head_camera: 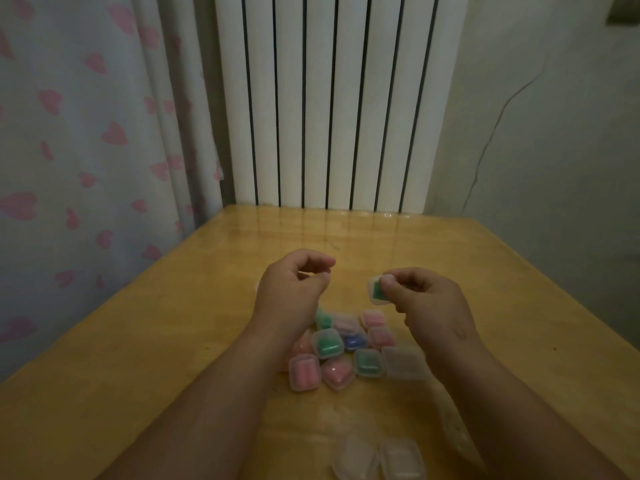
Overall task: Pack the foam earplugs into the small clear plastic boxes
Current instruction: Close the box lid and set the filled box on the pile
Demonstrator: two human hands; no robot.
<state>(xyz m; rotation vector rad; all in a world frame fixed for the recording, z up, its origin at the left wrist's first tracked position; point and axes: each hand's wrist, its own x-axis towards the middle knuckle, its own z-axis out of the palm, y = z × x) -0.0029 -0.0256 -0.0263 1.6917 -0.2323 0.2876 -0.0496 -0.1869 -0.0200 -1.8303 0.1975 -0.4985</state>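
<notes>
Empty clear boxes [398, 459], 2, nearest on the bench [173, 341], likely awaiting filling; filled boxes [327, 344] clustered between the forearms as done stock; right grip [433, 306] pinches green-plug box [376, 292], raised apparently for closing; left grip [291, 289] curled, contents indiscernible.

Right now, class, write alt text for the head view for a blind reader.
The right hand pinches a clear box holding green foam above a wooden table; the left hand curls alongside. Filled boxes lie between the forearms.
</notes>
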